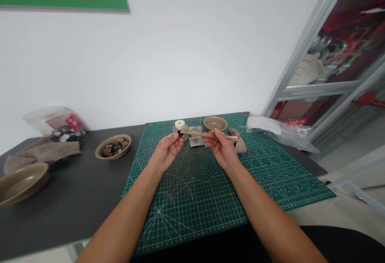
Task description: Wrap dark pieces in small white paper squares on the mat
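Thin wooden sticks, like chopsticks (198, 133), lie nearly level above the green cutting mat (207, 198). My right hand (224, 150) is closed around them toward their right end. At their left end, my left hand (167, 150) pinches a small dark piece (180, 133) between thumb and fingertips. The piece touches or nearly touches the stick tips; I cannot tell which. Behind the hands are a roll of cream tape (179, 124), a grey square sheet (197, 141) and a shallow brown bowl (215, 123). A brown cloth (240, 145) is partly hidden by my right hand.
To the left, on the dark table (90, 198), stand a bowl of dark and brown chunks (113, 155), another bowl (24, 182), a brown cloth (45, 154) and a clear container (49, 119). A plastic bag (279, 132) lies at the right, beside a glass-fronted cabinet (319, 90).
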The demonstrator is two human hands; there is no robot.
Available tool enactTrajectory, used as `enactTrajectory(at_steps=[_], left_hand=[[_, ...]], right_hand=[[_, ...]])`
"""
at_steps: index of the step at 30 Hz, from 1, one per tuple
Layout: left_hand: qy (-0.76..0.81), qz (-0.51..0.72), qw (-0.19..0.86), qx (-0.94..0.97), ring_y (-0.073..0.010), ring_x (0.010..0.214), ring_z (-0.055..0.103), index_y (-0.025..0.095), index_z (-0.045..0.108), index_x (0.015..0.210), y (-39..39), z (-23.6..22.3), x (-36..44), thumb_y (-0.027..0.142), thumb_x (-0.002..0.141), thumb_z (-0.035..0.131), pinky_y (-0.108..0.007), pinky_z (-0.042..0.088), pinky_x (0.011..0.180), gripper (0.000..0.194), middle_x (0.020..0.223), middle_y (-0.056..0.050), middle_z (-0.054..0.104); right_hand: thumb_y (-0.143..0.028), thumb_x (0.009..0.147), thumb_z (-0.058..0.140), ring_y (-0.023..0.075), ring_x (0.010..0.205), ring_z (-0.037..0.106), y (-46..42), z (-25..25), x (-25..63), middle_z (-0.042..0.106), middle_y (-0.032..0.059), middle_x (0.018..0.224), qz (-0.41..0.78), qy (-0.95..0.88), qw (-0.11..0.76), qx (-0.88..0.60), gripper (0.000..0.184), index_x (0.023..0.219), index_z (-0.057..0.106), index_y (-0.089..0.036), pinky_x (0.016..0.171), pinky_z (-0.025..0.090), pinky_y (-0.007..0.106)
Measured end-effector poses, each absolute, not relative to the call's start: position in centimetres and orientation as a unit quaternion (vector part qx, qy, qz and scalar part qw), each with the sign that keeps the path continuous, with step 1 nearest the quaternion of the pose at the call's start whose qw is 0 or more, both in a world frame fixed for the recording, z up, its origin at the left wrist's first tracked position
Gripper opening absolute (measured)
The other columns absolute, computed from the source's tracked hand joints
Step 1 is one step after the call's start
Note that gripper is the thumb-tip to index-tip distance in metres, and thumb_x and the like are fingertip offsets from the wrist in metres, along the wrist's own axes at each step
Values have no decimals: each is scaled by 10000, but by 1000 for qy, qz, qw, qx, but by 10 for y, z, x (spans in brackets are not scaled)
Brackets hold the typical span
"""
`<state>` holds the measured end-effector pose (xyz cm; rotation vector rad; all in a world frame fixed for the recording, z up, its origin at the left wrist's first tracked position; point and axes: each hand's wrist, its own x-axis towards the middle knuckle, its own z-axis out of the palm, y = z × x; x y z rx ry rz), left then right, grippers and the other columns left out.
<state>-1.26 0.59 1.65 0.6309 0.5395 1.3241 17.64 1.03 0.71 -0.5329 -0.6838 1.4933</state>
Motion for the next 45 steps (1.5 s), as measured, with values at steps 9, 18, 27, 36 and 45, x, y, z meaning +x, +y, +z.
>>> enactTrajectory(at_steps=[9,18,27,36,45], left_hand=[[234,592,725,265,-74,570,613,28,639,805,5,19,-12,22,808,512,-135,563,550,127,709,-81,657],[215,587,730,276,-77,605,631,52,630,957,4,19,-13,27,816,504,-132,566,575,190,741,-75,660],[243,596,709,286,-95,613,658,69,638,898,5,18,-12,21,799,516,-142,571,580,164,730,-68,693],[260,601,698,288,-111,626,678,73,628,820,4,19,-11,24,795,517,-152,572,573,125,732,-74,711],[271,589,709,276,-130,670,690,84,611,791,2,21,-9,18,783,537,-160,571,583,99,749,-79,710]], right_hand=[[-273,731,694,135,568,687,10,7,176,725,32,674,644,-320,657,-226,139,736,656,-139,483,562,154],[-269,736,682,142,573,689,8,6,177,723,40,670,639,-330,658,-225,138,742,656,-134,489,565,163],[-265,735,688,134,564,686,9,6,178,722,28,665,634,-322,664,-230,129,730,654,-141,488,566,159],[-288,718,703,137,568,687,9,7,176,725,35,676,637,-330,660,-223,160,743,659,-137,494,566,160],[-265,746,684,142,559,686,8,9,175,719,43,662,641,-321,657,-234,136,736,655,-132,490,564,159]])
